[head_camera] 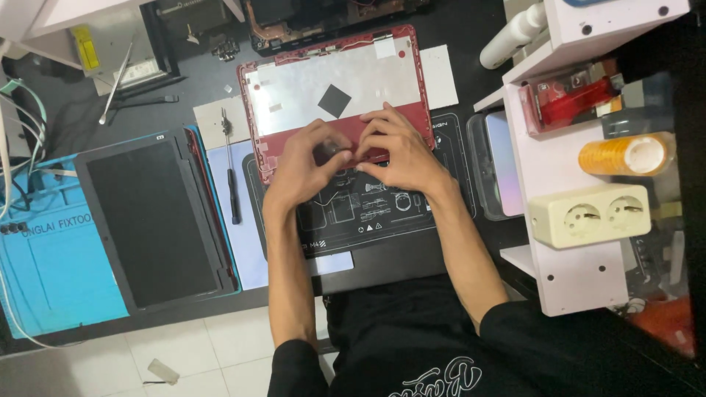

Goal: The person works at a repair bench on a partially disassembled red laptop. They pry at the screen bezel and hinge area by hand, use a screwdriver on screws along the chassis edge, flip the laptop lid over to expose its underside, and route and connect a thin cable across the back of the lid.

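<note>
A red laptop lid shell (338, 81) lies inside-up on a black printed work mat (368, 213), its pale metal lining showing with a dark square patch in the middle. Both my hands rest on its near red edge. My left hand (305, 165) presses on the left part of that edge, fingers curled around a small dark part. My right hand (397, 147) lies beside it, fingers spread over the red strip. What sits under the fingertips is hidden.
A black screen panel (151, 220) lies on a blue mat (51, 272) at left. A screwdriver (232, 176) lies between them. A white shelf (559, 169) at right holds a socket block (588, 215), a tape roll (625, 154) and a red case.
</note>
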